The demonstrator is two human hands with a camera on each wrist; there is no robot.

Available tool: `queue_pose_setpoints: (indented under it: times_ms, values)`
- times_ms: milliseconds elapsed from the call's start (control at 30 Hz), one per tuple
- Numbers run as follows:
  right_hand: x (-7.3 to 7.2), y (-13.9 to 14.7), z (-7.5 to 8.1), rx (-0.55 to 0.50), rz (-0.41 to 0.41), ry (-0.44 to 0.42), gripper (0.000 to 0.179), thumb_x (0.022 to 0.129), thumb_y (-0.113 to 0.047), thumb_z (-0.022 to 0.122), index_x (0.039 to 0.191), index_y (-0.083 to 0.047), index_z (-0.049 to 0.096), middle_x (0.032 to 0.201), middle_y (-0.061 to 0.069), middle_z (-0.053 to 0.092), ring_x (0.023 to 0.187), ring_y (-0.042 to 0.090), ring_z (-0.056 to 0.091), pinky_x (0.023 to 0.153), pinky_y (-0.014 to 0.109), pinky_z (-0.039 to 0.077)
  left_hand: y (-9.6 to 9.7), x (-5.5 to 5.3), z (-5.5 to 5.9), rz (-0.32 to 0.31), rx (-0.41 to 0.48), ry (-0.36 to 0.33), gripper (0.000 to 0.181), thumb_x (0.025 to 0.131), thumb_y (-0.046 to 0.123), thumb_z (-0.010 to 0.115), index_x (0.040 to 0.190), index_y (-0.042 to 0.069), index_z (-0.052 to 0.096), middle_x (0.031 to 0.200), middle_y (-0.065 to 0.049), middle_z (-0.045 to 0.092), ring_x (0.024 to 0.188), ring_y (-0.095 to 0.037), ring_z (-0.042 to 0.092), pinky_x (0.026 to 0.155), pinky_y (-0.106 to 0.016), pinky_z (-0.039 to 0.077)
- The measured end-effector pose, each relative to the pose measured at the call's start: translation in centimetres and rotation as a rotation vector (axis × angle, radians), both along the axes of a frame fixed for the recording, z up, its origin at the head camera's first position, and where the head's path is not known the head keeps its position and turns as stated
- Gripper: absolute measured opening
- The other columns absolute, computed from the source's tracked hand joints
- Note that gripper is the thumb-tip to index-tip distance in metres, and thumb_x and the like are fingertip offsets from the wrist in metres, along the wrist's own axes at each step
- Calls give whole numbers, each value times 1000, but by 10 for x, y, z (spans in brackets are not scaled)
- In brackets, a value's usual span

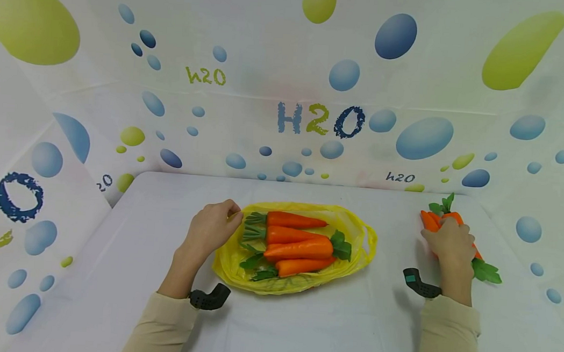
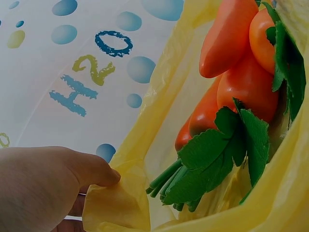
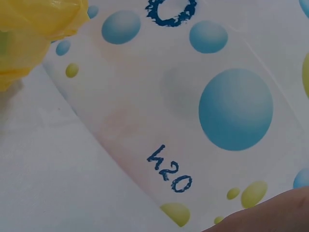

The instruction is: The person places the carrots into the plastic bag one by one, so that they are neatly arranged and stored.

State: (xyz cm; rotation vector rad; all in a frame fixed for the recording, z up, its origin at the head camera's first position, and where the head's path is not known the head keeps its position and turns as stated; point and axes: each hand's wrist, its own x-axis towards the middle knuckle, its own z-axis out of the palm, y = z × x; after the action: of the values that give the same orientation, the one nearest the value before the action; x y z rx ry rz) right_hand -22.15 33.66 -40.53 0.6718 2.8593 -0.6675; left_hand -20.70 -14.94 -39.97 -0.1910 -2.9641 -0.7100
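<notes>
A yellow plastic bag [image 1: 364, 256] lies opened out on the table, with several orange carrots [image 1: 297, 247] with green tops in it. My left hand [image 1: 213, 225] pinches the bag's left edge; in the left wrist view the thumb [image 2: 104, 171] presses on the yellow film. Far to the right, more carrots [image 1: 429, 220] lie together, their leaves [image 1: 487, 271] pointing different ways. My right hand [image 1: 449, 243] is over them, fingers curled round a carrot that the hand partly hides. The right wrist view catches only a strip of that hand [image 3: 275, 212], without the carrots.
A white cloth covers the table [image 1: 301, 333]. Behind it rises a white backdrop [image 1: 261, 35] printed with blue and green drops and H2O lettering. A dark wrist camera [image 1: 209, 296] is strapped to the left wrist, another [image 1: 421, 284] to the right. Both forearms wear beige sleeves [image 1: 449, 337].
</notes>
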Motion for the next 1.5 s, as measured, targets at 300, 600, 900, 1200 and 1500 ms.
queue_pose_setpoints:
  times_ms: [300,600,900,1200,1500]
  values:
    - [-1,1,-4,20,26,-14,71,94,-33,60,140,14,34,127,38,39,109,49,40,90,63,48,-1,0,-1,-8,6,11,31,100,29,54,113,5,68,111,-13,74,91,-27,68,81,-44,59]
    - [-1,0,-5,44,52,-23,52,96,-16,56,134,15,39,116,34,48,101,44,46,86,57,51,0,-1,-1,-7,7,9,30,100,29,55,113,5,68,110,-13,74,90,-26,67,81,-43,59]
    - [1,1,-4,72,82,-61,40,94,-21,60,117,12,57,105,31,54,93,40,49,73,46,49,0,0,-1,-6,6,-3,30,100,29,55,113,5,67,111,-13,74,88,-25,67,80,-42,59]
    - [3,3,-2,65,113,-76,47,93,-25,59,125,9,53,96,25,55,85,37,51,68,43,45,0,-1,-2,-4,8,4,31,100,29,55,113,5,68,111,-13,74,87,-25,66,79,-42,59]
    - [4,4,0,52,147,-110,56,94,-27,60,134,10,45,99,26,54,88,38,51,70,44,46,0,0,-2,-6,8,14,31,100,29,55,114,5,68,111,-13,74,89,-26,68,80,-42,59]
